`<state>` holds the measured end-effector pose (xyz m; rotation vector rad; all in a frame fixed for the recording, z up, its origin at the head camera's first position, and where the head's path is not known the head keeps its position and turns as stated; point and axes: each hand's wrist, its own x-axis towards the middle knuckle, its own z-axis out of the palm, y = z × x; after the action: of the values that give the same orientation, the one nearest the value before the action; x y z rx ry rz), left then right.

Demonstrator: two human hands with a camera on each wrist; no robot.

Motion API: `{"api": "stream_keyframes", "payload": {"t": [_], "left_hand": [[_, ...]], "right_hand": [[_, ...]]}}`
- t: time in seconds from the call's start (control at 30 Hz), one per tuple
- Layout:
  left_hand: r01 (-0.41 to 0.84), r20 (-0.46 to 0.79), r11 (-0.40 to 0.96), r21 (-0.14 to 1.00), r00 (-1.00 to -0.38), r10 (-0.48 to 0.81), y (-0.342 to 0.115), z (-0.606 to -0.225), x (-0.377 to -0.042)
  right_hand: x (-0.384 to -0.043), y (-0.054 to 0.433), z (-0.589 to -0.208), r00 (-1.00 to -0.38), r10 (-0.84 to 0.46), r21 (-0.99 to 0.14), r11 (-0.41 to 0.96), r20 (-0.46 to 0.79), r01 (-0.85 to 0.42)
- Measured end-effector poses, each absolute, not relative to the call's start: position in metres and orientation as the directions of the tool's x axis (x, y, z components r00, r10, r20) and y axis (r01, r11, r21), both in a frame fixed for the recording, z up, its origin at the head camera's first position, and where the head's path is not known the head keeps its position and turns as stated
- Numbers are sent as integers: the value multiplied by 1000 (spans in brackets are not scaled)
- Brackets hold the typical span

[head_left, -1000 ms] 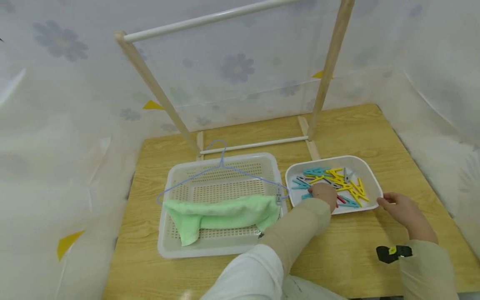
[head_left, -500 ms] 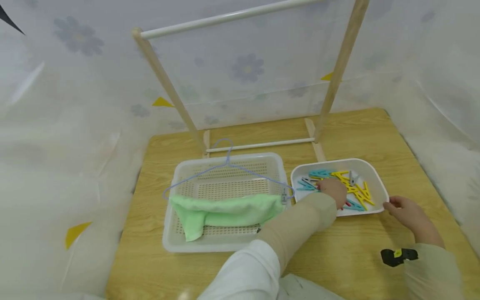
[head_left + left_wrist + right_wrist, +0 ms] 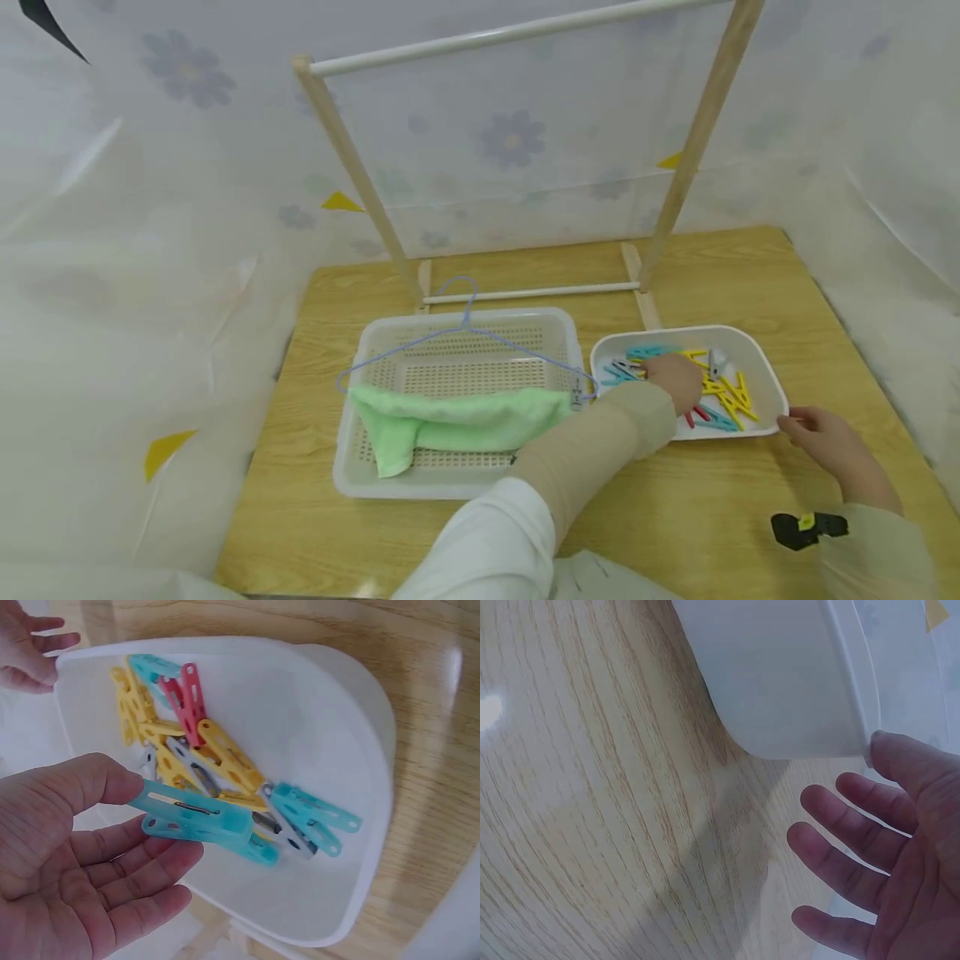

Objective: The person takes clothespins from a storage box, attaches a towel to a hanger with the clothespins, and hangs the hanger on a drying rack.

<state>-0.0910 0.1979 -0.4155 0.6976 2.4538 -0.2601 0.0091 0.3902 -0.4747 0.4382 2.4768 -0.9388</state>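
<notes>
My left hand (image 3: 675, 382) is over the white tray (image 3: 776, 392), pinching a teal clothespin (image 3: 196, 814) between thumb and fingers. In the left wrist view the clothespin lies level above the tray's loose yellow, grey, red and teal clothespins (image 3: 229, 757). My right hand (image 3: 836, 446) is at the tray's near right corner. Its thumb touches the rim in the right wrist view, while the other fingers stay loose and spread below. To the left, a green towel (image 3: 457, 417) hangs over a blue hanger (image 3: 465, 321), a grey clothespin (image 3: 576, 392) at its right end.
Under the hanger and towel stands a white perforated basket (image 3: 345, 467). Behind it rises a wooden rack (image 3: 708, 117) with a white top rail (image 3: 480, 37). All stand on a wood-grain table (image 3: 750, 283), with pale flowered sheeting (image 3: 510, 175) around it.
The whole scene has shifted rightward in the head view as the camera turned. My left hand stays among the clothespins in the tray, and my right hand keeps its place at the rim.
</notes>
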Motion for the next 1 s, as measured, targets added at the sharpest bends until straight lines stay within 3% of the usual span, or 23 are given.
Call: {"api": "stream_keyframes", "payload": {"t": [0.17,0.53,0.77,1.0], "left_hand": [[542,-509,840,29,-715,480,198,-411,-91],[559,-508,829,30,-705,494,198,-403,-96],[630,-430,775,56,-685,588,191,-395,-100],[602,-466,793,96,-677,570,191,-389,-105]], "right_hand": [[12,389,-475,-841,141,-532,717,-522,450],[16,394,-478,-821,160,-514,710,-548,482],[15,395,-480,-823,159,-512,714,-546,478],[14,394,-478,-827,158,-512,718,-540,471]]}}
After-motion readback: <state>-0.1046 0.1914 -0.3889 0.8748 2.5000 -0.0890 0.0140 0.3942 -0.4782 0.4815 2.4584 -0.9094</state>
